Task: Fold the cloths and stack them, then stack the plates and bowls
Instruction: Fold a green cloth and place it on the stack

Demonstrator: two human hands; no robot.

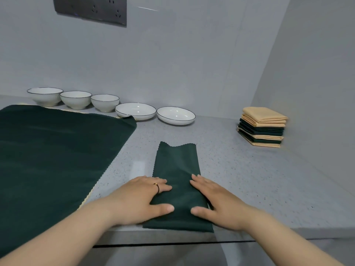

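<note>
Now both of my grips lie flat on the dark green cloth (176, 166), which is folded into a long strip on the desk (249, 179) right under them. My left grip (142, 196) presses the near left side with straight fingers. My right grip (217, 200) presses the near right side the same way. Neither one is curled round anything; the fingers are apart and rest on top of the cloth. The far end of the strip reaches away from my grips, and its wavy edge looks a bit uneven.

I think I am in the middle of folding this cloth. It looks too long for the pile, so the next move should be to fold one end over onto the other and press it flat. The corners need to meet, or the pile may lean.

The stack of folded cloths (263, 127) sits far ahead and to the right of my right grip, near the wall. A big dark green cloth (53, 154) lies spread out to the left of my left grip, with a cream cloth (85, 200) under it, neither one folded yet. Three white bowls (75, 99) and two white plates (175, 116) sit in a row far ahead of my left grip, not stacked.
</note>
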